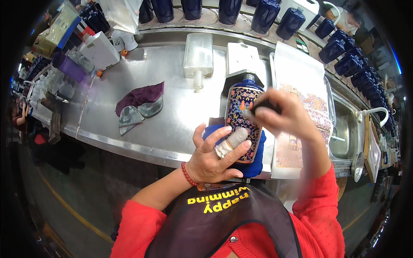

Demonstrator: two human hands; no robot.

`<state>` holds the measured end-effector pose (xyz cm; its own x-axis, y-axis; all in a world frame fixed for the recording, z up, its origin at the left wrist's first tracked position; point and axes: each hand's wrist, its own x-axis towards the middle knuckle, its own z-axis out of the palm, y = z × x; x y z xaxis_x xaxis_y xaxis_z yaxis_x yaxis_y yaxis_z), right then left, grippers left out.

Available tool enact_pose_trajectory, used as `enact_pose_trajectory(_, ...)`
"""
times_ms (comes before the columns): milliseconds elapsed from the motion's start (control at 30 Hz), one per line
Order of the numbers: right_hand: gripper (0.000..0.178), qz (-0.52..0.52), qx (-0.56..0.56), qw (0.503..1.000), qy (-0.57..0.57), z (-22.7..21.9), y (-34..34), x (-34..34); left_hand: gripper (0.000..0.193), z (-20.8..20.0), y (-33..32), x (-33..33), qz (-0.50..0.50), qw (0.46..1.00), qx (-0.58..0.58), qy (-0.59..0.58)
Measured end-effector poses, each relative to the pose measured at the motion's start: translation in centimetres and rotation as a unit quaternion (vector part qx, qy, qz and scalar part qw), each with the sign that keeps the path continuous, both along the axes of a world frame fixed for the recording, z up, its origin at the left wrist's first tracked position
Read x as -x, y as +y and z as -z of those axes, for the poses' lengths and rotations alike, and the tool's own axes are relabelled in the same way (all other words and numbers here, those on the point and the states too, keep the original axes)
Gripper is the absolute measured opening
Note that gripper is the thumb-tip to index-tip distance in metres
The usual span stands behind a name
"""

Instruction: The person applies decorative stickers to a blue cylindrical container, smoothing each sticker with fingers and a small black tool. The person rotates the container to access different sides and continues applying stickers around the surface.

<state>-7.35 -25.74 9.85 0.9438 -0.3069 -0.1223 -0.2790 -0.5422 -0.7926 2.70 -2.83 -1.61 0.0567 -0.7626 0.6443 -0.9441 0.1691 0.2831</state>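
A dark blue bottle (243,99) with a colourful floral pattern lies tilted in front of me, its neck pointing away, over a blue cloth (257,161). My left hand (213,155) rests on its lower part with fingers spread; one finger wears a grey-white cloth cover (234,139). Over the bottle's right side my right hand (286,114) is closed round a small dark tool (264,106), slightly blurred. Its lower end is close to the patterned face; whether it touches I cannot tell. Under the bottle's neck is a dark angled support (228,81).
A clear bottle (198,56) and a white container (242,58) stand beyond on the metal table (172,129). Purple and grey cloths (140,103) lie left. Printed sheets (299,103) lie right, beside a sink (346,133). Several blue bottles (264,17) line the conveyor behind.
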Motion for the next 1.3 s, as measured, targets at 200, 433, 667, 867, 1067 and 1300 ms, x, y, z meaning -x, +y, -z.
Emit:
enact_pose_trajectory(200, 0.024, -0.162, 0.389, 0.873, -0.246, -1.3, 1.2, -1.2, 0.057, 0.4, 0.6, 1.9, -0.035, 0.999, 0.017, 0.031)
enact_pose_trajectory(433, 0.010, -0.035, 0.445, 0.849, -0.282, -2.4, 1.2, -2.6, 0.098, 0.0, 0.2, 2.0, -0.074, 0.992, -0.033, 0.097)
enact_pose_trajectory(667, 0.016, 0.106, -0.043, 0.974, -0.193, 0.9, 2.0, 0.3, 0.112, 0.2, -0.1, 1.5, -0.097, 0.988, -0.064, 0.105)
enact_pose_trajectory(867, 0.023, 0.003, 0.124, 0.960, -0.251, 4.3, 4.4, 4.8, 0.101, 0.9, 1.1, 2.8, -0.082, 0.989, -0.064, 0.104)
enact_pose_trajectory(1067, 0.023, 0.120, 0.035, 0.977, -0.174, 5.3, 2.8, 5.8, 0.085, -1.1, 1.5, 2.9, 0.004, 0.997, -0.065, 0.043)
enact_pose_trajectory(1300, 0.061, 0.006, 0.399, 0.901, -0.168, 4.2, 0.7, 1.9, 0.086, -1.7, -4.0, -3.5, -0.049, 0.987, -0.026, 0.153)
